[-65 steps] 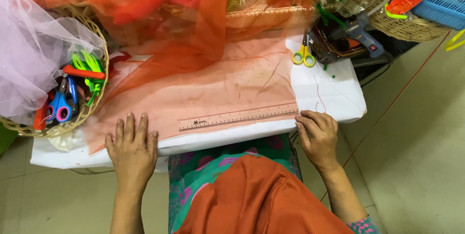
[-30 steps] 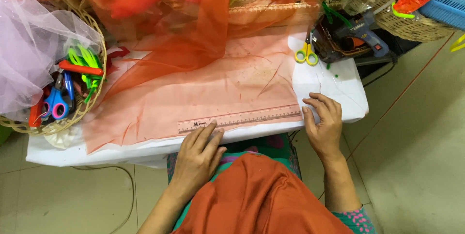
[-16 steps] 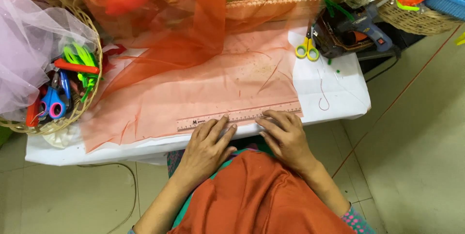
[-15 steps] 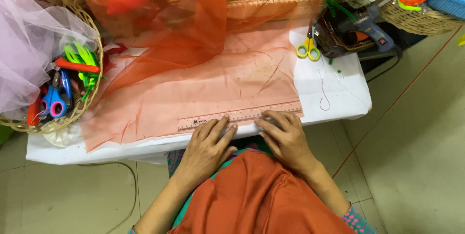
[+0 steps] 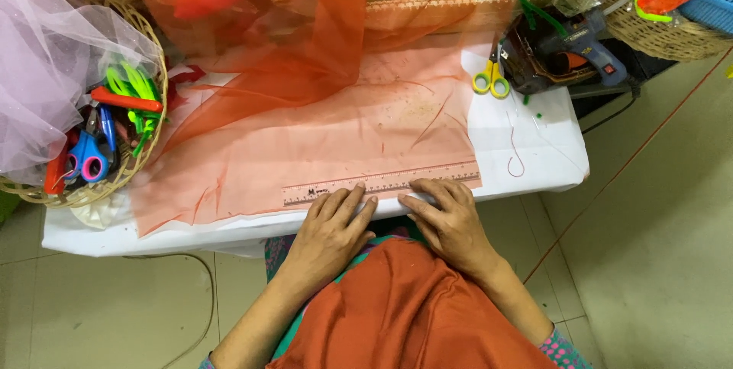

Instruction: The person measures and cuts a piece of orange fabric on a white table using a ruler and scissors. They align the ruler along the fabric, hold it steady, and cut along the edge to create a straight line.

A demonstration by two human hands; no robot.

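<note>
- Left hand (image 5: 330,225): flat, fingers spread, grasping nothing, fingertips at ruler's near edge.
- Right hand (image 5: 450,218): flat, unclenched, beside ruler.
- Ruler (image 5: 379,182): clear, lying on orange fabric (image 5: 305,147) along white table (image 5: 546,147) front edge.
- Yellow scissors (image 5: 490,79): far right.

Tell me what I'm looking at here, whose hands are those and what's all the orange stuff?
The picture comes from a camera worn on a person's head, looking down, so the two bare hands are that person's own. The left hand and the right hand lie flat, side by side, at the near edge of a white table. Their fingertips press on a long see-through plastic ruler that lies on a thin sheet of peach-orange fabric. Neither hand grips anything. Farther back are yellow-handled scissors and a dark glue gun. On the left, a round wicker basket holds more scissors and bright tools, with pale pink netting draped over it.
</note>
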